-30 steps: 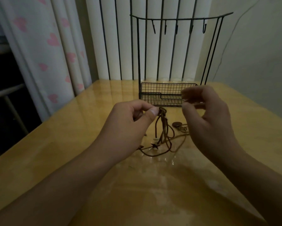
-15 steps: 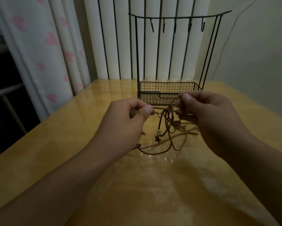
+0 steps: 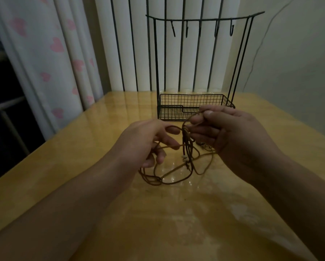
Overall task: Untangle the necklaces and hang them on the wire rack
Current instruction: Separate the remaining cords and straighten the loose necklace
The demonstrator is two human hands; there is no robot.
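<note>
Necklaces now lifted higher; right hand pinches cord, left hand loosened, cord threading fingers.

open tabletop across the whole near half, bare from left edge to right edge. toward the far edge, blocked by the wire rack, mesh basket low, uprights and hook bar high, open air between the hooks and the basket. ahead of the basket, crowded by the left hand, the right hand and the tangled necklaces hanging between them, loops trailing on the wood. free lanes along the left and right edges beside the rack.
</note>
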